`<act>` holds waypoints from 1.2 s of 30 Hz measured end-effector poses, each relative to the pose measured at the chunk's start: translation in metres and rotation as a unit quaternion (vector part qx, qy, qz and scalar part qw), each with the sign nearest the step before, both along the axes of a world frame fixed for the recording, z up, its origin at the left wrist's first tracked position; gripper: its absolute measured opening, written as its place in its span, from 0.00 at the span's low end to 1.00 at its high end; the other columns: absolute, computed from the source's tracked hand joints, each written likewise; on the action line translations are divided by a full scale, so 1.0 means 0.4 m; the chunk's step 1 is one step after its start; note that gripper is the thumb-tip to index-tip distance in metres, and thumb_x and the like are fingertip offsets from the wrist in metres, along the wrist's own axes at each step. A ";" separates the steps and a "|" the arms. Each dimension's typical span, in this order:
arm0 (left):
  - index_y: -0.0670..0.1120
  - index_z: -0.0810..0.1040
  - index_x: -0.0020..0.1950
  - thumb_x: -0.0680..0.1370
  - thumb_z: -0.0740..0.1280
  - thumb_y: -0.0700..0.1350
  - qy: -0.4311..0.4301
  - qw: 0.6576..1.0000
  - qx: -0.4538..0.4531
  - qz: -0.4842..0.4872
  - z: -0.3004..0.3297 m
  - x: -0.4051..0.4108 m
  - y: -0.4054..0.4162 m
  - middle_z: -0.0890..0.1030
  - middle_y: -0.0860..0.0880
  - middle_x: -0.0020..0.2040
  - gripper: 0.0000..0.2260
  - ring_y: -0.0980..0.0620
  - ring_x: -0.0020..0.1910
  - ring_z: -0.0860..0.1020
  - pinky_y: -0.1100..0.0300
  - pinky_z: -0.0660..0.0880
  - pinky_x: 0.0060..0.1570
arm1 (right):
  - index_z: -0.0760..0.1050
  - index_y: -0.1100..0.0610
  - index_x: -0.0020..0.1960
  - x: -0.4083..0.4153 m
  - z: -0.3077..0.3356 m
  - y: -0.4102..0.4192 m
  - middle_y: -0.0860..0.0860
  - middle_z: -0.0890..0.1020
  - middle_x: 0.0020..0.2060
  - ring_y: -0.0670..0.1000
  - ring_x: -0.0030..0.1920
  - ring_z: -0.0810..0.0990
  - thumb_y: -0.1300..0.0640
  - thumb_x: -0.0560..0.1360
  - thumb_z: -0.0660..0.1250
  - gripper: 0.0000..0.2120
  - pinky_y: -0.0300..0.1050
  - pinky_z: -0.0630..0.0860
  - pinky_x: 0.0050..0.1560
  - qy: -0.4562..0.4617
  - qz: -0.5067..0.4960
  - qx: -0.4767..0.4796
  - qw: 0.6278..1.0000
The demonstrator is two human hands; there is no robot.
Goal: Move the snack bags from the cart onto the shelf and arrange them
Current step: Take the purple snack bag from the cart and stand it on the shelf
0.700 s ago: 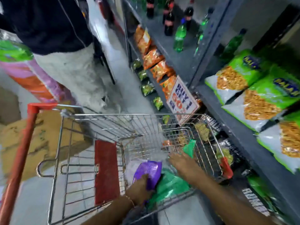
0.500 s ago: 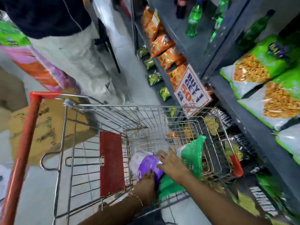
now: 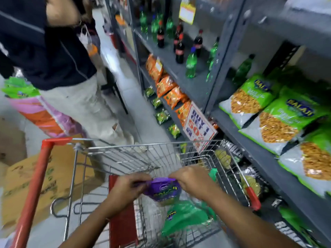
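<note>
A purple snack bag [image 3: 162, 191] hangs above the wire cart [image 3: 114, 151], held by its top edge. My left hand [image 3: 128, 189] pinches its left corner and my right hand [image 3: 192, 181] pinches its right corner. Below it in the cart basket lies a green snack bag [image 3: 184, 218]. On the right, the grey shelf [image 3: 258, 156] carries green and white snack bags [image 3: 279, 120] lying in a row.
Another person in a dark top and light trousers [image 3: 75, 104] stands beyond the cart, holding a large pink and green sack [image 3: 37, 111]. Cardboard boxes [image 3: 26, 185] sit left of the cart. A promo sign [image 3: 198, 126], orange bags [image 3: 170, 93] and bottles [image 3: 179, 49] fill the shelves.
Both hands have lifted the purple bag out of the cart basket, gripping its top corners. The view has tilted upward.
</note>
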State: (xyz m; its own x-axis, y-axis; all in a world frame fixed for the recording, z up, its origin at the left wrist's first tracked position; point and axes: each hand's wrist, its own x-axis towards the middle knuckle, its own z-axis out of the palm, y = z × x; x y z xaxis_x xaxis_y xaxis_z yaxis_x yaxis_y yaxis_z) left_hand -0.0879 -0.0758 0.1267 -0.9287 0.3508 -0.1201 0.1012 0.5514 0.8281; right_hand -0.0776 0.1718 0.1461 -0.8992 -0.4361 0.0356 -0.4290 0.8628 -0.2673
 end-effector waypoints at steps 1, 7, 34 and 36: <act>0.44 0.84 0.53 0.67 0.77 0.41 -0.030 0.993 0.103 0.041 0.042 -0.015 0.005 0.87 0.48 0.50 0.14 0.56 0.49 0.84 0.58 0.79 0.57 | 0.82 0.46 0.52 0.003 0.073 0.019 0.48 0.87 0.40 0.51 0.39 0.85 0.58 0.71 0.62 0.15 0.46 0.81 0.40 0.027 -0.017 -0.023 0.999; 0.42 0.76 0.62 0.51 0.85 0.39 -0.077 0.961 0.259 -0.054 0.207 -0.074 0.206 0.85 0.48 0.57 0.41 0.49 0.57 0.82 0.64 0.77 0.54 | 0.77 0.42 0.54 0.072 0.560 0.145 0.47 0.87 0.43 0.52 0.47 0.84 0.57 0.64 0.61 0.22 0.51 0.80 0.44 0.173 -0.131 -0.109 0.970; 0.50 0.73 0.58 0.70 0.75 0.35 0.056 0.887 0.280 -0.363 0.859 -0.236 1.107 0.80 0.47 0.62 0.21 0.51 0.61 0.78 0.59 0.73 0.64 | 0.65 0.57 0.61 0.170 0.794 0.714 0.53 0.78 0.55 0.52 0.50 0.77 0.56 0.62 0.80 0.34 0.38 0.70 0.39 0.262 -0.538 -0.358 0.717; 0.49 0.72 0.58 0.70 0.74 0.35 0.051 0.889 0.272 -0.365 0.860 -0.248 1.122 0.79 0.46 0.64 0.21 0.50 0.62 0.78 0.59 0.74 0.63 | 0.65 0.58 0.60 0.153 0.796 0.732 0.55 0.79 0.55 0.52 0.49 0.77 0.58 0.62 0.80 0.33 0.40 0.70 0.38 0.255 -0.551 -0.367 0.705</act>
